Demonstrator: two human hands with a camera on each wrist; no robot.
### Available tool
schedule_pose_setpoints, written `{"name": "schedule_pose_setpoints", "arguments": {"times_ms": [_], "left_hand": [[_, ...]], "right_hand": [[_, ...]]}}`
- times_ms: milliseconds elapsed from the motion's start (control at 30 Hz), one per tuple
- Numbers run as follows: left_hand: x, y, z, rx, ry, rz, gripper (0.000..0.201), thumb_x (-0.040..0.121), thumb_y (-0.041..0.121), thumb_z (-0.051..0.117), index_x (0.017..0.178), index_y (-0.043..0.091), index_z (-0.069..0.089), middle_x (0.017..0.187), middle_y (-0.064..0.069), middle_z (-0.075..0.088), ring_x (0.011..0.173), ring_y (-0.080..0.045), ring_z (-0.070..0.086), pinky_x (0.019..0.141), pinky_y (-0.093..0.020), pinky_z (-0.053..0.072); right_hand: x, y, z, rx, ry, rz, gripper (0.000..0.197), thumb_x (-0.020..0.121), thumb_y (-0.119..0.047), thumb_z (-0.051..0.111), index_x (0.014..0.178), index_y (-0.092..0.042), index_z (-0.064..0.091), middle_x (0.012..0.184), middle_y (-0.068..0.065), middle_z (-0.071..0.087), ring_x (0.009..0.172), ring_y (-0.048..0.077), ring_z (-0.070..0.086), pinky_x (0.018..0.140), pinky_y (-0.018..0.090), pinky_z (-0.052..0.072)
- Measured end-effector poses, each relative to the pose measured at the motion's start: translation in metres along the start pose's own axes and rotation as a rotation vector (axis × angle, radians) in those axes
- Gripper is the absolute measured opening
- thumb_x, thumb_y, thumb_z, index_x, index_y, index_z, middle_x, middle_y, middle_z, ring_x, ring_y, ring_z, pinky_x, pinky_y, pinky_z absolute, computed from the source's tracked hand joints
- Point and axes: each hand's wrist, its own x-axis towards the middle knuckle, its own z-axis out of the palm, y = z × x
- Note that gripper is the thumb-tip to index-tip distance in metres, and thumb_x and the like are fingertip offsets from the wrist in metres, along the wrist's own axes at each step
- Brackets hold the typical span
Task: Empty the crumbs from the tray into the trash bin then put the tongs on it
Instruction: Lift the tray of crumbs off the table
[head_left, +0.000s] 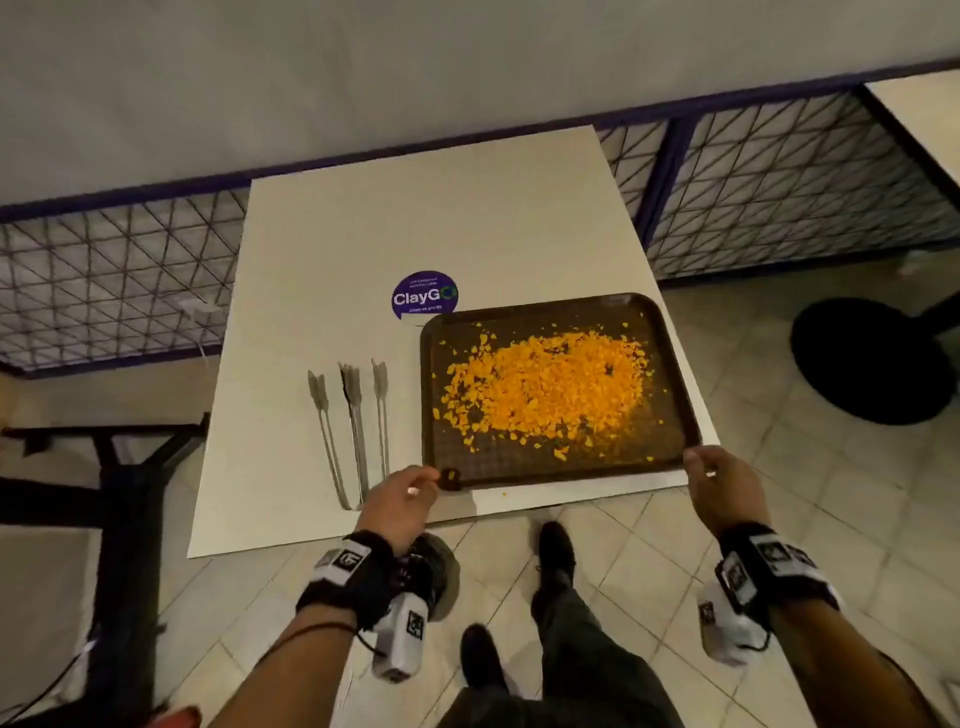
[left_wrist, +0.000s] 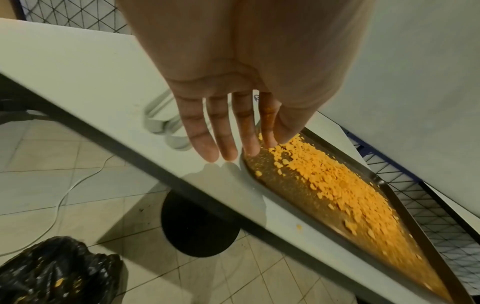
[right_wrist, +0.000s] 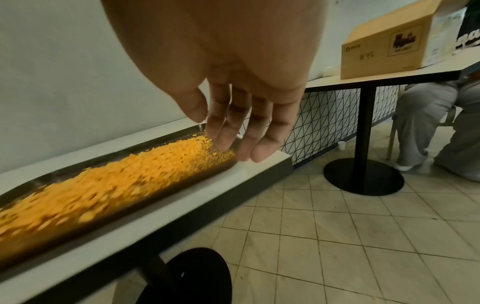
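A dark brown tray (head_left: 675, 374) covered in orange crumbs (head_left: 545, 389) lies at the near right of the white table (head_left: 415, 223). Three metal tongs (head_left: 353, 415) lie side by side to its left. My left hand (head_left: 415, 483) is at the tray's near left corner, fingers straight and spread, holding nothing (left_wrist: 228, 131). My right hand (head_left: 711, 473) is at the near right corner, fingers loosely extended over the rim (right_wrist: 241, 127). I cannot tell whether either hand touches the tray. The left wrist view shows a bin lined with a black bag (left_wrist: 52, 271) on the floor, down to the left.
A purple round sticker (head_left: 425, 295) sits beyond the tray. A wire mesh fence (head_left: 104, 270) runs behind the table. A black round table base (head_left: 872, 358) stands to the right. A cardboard box (right_wrist: 389, 41) and a seated person (right_wrist: 436, 123) are at the neighbouring table.
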Motion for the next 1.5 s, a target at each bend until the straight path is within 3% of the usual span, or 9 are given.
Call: {"name": "schedule_pose_setpoints", "arguments": {"times_ms": [233,333,433,667,933,1133,1233,1367,1500], "left_hand": [[0.08,0.038,0.015,0.081,0.193,-0.18,0.046,0.098,0.021,0.054,0.143,0.021,0.045,0.143,-0.014,0.038,0.121,-0.035,0.055,0.105,-0.042,0.045],[0.094,0.044,0.024,0.025,0.232,-0.288,0.052,0.098,0.02,0.053,0.148,0.019,0.038,0.139,-0.014,0.048,0.119,-0.035,0.056,0.094,-0.038,0.046],[0.103,0.042,0.03,0.047,0.236,-0.348,0.043,0.096,0.015,0.052,0.139,0.015,0.048,0.128,-0.015,0.06,0.109,-0.034,0.061,0.08,-0.033,0.042],[0.089,0.041,0.037,0.011,0.297,-0.456,0.033,0.096,0.003,0.047,0.127,0.008,0.058,0.12,-0.017,0.065,0.101,-0.034,0.06,0.08,-0.033,0.041],[0.027,0.017,0.049,-0.242,0.462,-0.446,0.035,0.097,0.004,0.042,0.129,0.011,0.053,0.117,-0.017,0.064,0.108,-0.038,0.058,0.09,-0.041,0.044],[-0.039,-0.017,0.041,-0.404,0.593,-0.365,0.038,0.099,0.007,0.039,0.133,0.02,0.051,0.11,-0.005,0.059,0.1,-0.026,0.053,0.083,-0.033,0.039],[-0.078,-0.041,0.041,-0.471,0.628,-0.341,0.032,0.1,0.013,0.043,0.129,0.021,0.053,0.111,-0.002,0.058,0.107,-0.026,0.054,0.092,-0.035,0.042],[-0.13,-0.078,0.046,-0.499,0.665,-0.334,0.029,0.103,0.027,0.044,0.129,0.02,0.056,0.111,0.0,0.058,0.105,-0.021,0.052,0.093,-0.033,0.04],[-0.177,-0.118,0.057,-0.533,0.652,-0.355,0.034,0.104,0.033,0.043,0.131,0.02,0.058,0.117,0.0,0.061,0.109,-0.021,0.054,0.098,-0.036,0.041]], "right_hand": [[0.085,-0.011,0.001,0.014,-0.07,0.142,0.039,0.096,-0.033,0.05,0.131,-0.019,0.046,0.133,0.013,0.045,0.111,0.032,0.056,0.096,0.042,0.044],[0.106,-0.008,0.008,-0.048,-0.156,0.121,0.041,0.097,-0.032,0.049,0.134,-0.016,0.044,0.131,0.014,0.052,0.113,0.033,0.055,0.097,0.043,0.043],[0.117,-0.003,0.012,-0.063,-0.2,0.124,0.036,0.096,-0.03,0.05,0.13,-0.017,0.049,0.123,0.013,0.061,0.109,0.033,0.058,0.095,0.043,0.046],[0.115,-0.005,0.012,0.015,-0.165,0.151,0.027,0.095,-0.013,0.049,0.123,-0.012,0.049,0.122,0.017,0.06,0.109,0.037,0.057,0.095,0.046,0.046],[0.059,-0.014,-0.005,0.199,-0.102,0.117,0.025,0.098,-0.012,0.042,0.123,-0.013,0.045,0.102,0.007,0.052,0.091,0.023,0.049,0.082,0.032,0.037],[0.0,-0.01,-0.01,0.348,-0.056,0.119,0.02,0.082,-0.027,0.046,0.102,-0.03,0.051,0.102,0.014,0.063,0.094,0.034,0.059,0.084,0.05,0.05],[-0.04,-0.006,-0.009,0.383,-0.084,0.076,0.033,0.078,-0.032,0.042,0.105,-0.018,0.055,0.1,0.015,0.061,0.093,0.034,0.056,0.08,0.044,0.046],[-0.103,0.0,-0.002,0.422,-0.156,0.072,0.04,0.089,-0.045,0.039,0.086,-0.011,0.058,0.084,0.014,0.062,0.081,0.034,0.056,0.071,0.04,0.044],[-0.159,0.019,0.006,0.46,-0.231,0.224,0.037,0.096,-0.049,0.043,0.095,-0.017,0.063,0.094,0.01,0.066,0.089,0.029,0.061,0.084,0.043,0.049]]}}
